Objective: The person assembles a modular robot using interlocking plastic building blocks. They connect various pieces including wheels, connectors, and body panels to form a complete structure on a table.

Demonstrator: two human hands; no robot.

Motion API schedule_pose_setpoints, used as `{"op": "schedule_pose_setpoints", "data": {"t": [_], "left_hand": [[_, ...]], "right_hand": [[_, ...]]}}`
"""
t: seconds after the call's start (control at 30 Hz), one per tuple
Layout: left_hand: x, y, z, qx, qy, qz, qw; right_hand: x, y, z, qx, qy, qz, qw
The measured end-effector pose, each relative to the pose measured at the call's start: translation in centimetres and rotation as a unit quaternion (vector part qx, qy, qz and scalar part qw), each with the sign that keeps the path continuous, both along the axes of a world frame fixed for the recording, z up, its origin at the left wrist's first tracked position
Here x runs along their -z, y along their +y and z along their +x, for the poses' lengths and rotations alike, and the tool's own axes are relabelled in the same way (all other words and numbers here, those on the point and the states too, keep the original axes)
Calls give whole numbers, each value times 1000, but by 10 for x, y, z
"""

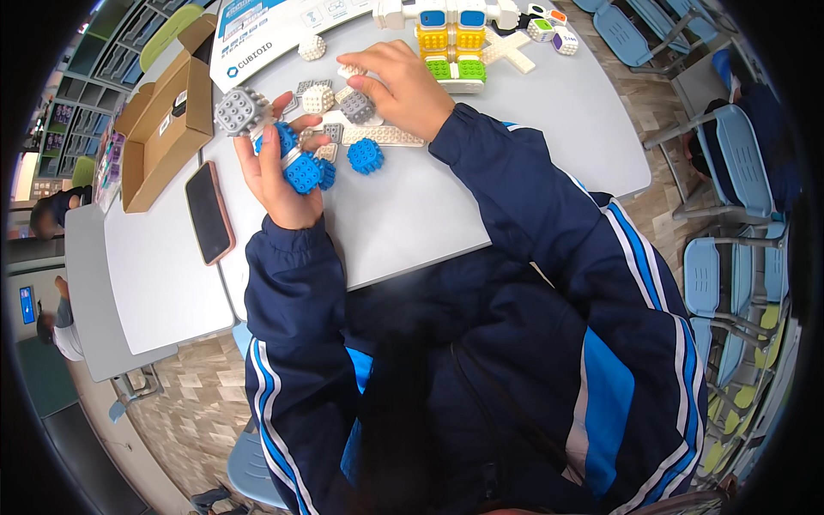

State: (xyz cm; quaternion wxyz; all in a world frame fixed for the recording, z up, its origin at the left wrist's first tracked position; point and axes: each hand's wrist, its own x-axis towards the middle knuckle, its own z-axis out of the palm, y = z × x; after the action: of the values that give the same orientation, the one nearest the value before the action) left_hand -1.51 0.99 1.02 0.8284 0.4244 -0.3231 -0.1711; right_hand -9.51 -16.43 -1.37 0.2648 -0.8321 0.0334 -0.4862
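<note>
My left hand (276, 184) is wrapped round a studded block assembly (302, 172), made of blue blocks joined to a grey block (240, 112) at its upper left. Over the loose pieces reaches my right hand (405, 90), its thumb and index finger closed on a small white block piece (350, 70). Below the fingers lie a white block (318, 99) and a darker grey block (357, 107). A loose blue block (366, 156) sits nearer to me, just in front of a long white studded strip (386, 136). Small flat grey pieces lie partly hidden between the hands.
Left of my hand lies a phone (210, 215), beside an open cardboard box (167, 142). A white printed box (275, 39) and a white block (312, 48) are farther back. A yellow, green and white block model (451, 47) stands near a white cross-shaped piece (512, 51) and several coloured cubes (541, 31).
</note>
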Motion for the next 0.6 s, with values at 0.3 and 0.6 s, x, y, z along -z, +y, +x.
{"op": "schedule_pose_setpoints", "data": {"t": [0.3,0.6], "left_hand": [[-3,-1,-6,-8,-49,15,999],[-6,-1,-11,4,-48,40,998]], "right_hand": [[4,5,-5,-7,100,-158,982],[8,1,-3,1,96,-174,980]]}}
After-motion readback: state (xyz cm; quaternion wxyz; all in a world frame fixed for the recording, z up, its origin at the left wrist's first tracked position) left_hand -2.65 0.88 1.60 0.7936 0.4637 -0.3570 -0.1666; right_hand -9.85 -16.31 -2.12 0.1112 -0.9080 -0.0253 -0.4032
